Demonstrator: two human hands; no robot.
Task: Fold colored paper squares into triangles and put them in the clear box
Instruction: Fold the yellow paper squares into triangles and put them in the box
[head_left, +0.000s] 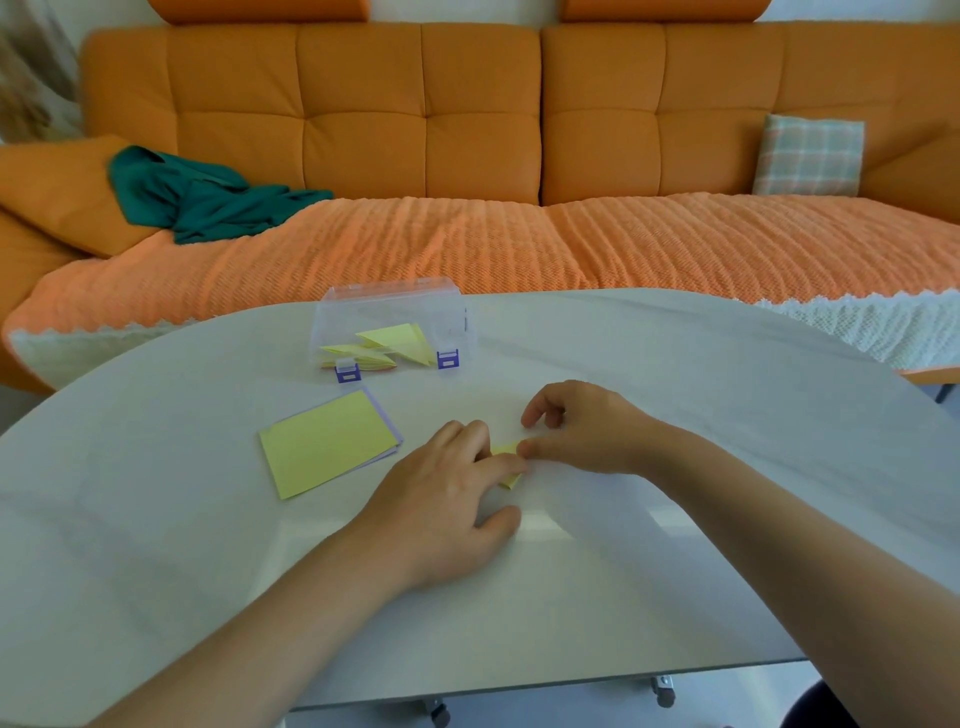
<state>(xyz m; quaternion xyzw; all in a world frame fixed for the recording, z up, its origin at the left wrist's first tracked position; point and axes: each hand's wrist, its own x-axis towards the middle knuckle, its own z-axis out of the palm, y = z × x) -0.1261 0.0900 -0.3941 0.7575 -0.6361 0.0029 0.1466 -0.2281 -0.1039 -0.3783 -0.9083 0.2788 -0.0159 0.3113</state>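
Head view: we see the left hand (447, 499) lying flat on the white table (701, 395), its straight fingers spread narrow and pressing down on a small yellow folded paper (508, 450), most of which they cover. The right hand (587, 431) meets it from the other side. Its thumb tip touches the paper's near edge and its other fingers curl loosely above. We cannot tell whether it pinches the paper or only presses it.

Just left of the hands lies a stack of paper squares (327, 441), yellow on top with a purple edge showing beneath. Behind it, near the table's far edge, stands the clear box (457, 312) with 2 purple latches, holding several yellow triangles (395, 339).

Beyond the table we see an orange sofa (483, 119) with a green cloth (208, 200) and a checked cushion (808, 156).
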